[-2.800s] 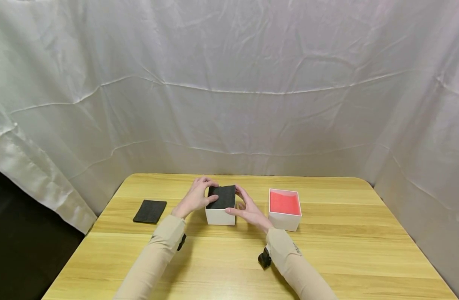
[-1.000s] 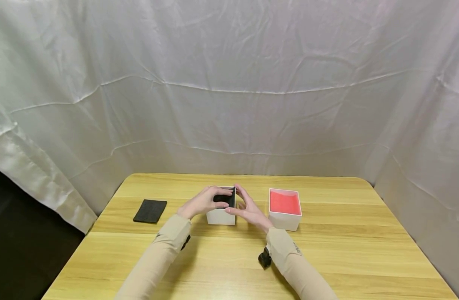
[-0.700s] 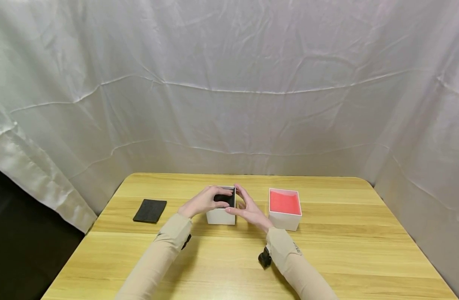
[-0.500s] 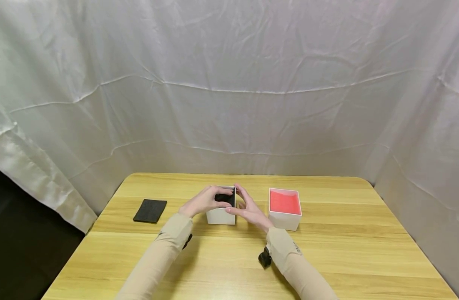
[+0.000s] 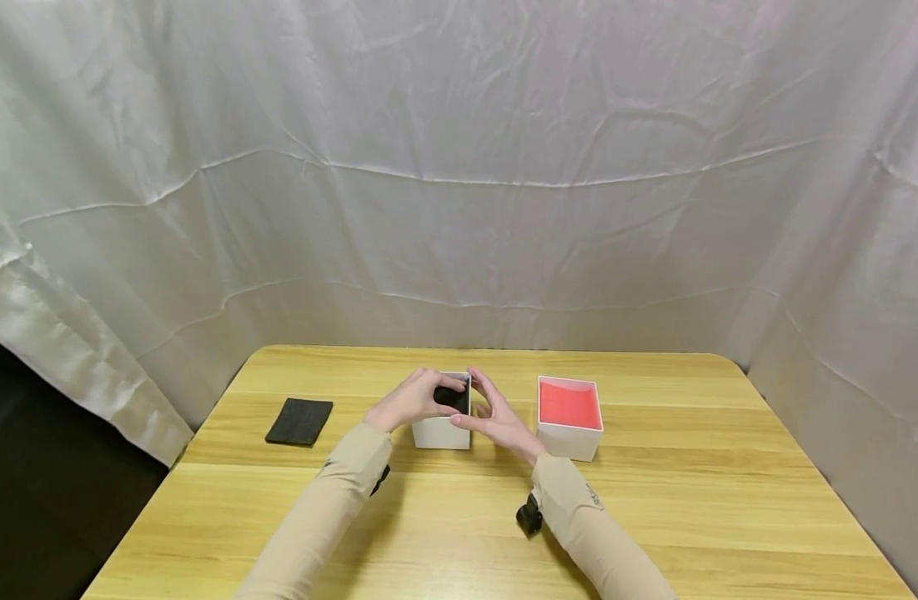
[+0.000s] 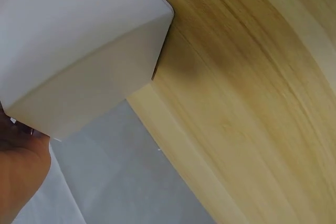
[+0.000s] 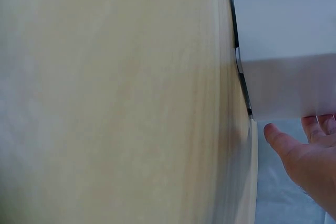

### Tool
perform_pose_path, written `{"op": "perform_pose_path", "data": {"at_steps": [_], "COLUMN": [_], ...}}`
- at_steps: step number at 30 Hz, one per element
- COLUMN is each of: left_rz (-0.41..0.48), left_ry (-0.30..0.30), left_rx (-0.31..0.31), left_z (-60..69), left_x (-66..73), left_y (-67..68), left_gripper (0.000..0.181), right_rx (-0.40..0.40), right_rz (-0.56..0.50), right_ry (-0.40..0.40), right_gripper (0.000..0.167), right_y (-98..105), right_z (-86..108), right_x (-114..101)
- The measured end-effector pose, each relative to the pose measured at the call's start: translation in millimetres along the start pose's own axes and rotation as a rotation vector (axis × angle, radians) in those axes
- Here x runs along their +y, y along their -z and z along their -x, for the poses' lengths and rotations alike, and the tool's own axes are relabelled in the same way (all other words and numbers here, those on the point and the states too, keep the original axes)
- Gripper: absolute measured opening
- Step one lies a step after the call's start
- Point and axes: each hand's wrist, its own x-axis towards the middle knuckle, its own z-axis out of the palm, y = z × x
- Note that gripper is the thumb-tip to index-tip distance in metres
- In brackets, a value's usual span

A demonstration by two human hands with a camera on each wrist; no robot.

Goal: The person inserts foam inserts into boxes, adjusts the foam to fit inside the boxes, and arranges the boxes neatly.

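Observation:
A white open-topped box (image 5: 441, 433) stands mid-table, its inside black from a dark felt-like sheet (image 5: 451, 398). My left hand (image 5: 412, 398) reaches over the left rim, fingers and thumb spread across the opening onto the black sheet. Its fingertips are partly hidden, and no pinch shows. The right hand (image 5: 501, 419) holds the box at its right side, thumb by the near corner and fingers along the far part. In the left wrist view, the left hand (image 6: 23, 169) is beside the white wall. The right wrist view shows the right hand (image 7: 312, 161) with fingers against the box side.
A second white box (image 5: 571, 442) with a red sheet (image 5: 571, 404) inside stands to the right. Another black square sheet (image 5: 299, 422) lies flat at the left. The wooden table (image 5: 691, 500) is backed by a pale curtain (image 5: 504, 242).
Earlier the black sheet lay over the box top with the left hand at its left edge; now it sits down inside. The left hand has shifted right over the opening; the right stays put.

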Motion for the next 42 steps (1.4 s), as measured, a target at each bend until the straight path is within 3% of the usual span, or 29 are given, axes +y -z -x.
{"op": "perform_pose_path", "data": {"at_steps": [9, 27, 35, 42], "left_rz": [0.022, -0.022, 0.006, -0.015], "left_ry": [-0.030, 0.022, 0.016, 0.005], "left_rx": [-0.001, -0.025, -0.012, -0.014], "left_z": [0.2, -3.9, -1.6, -0.5], "left_x": [-2.6, 5.0, -0.5, 2.7], "left_y": [0.2, 1.7, 0.7, 3.2], "left_gripper": [0.044, 0.039, 0.041, 0.035], "right_rx": [-0.005, 0.001, 0.004, 0.001], "right_rz": [-0.022, 0.001, -0.005, -0.012], "right_ry": [0.010, 0.005, 0.010, 0.018], "right_gripper": [0.095, 0.094, 0.094, 0.094], "right_y": [0.4, 1.6, 1.6, 0.5], "right_z": [-0.1, 0.2, 0.7, 0.9], "right_x": [0.9, 1.9, 1.7, 0.8]}}
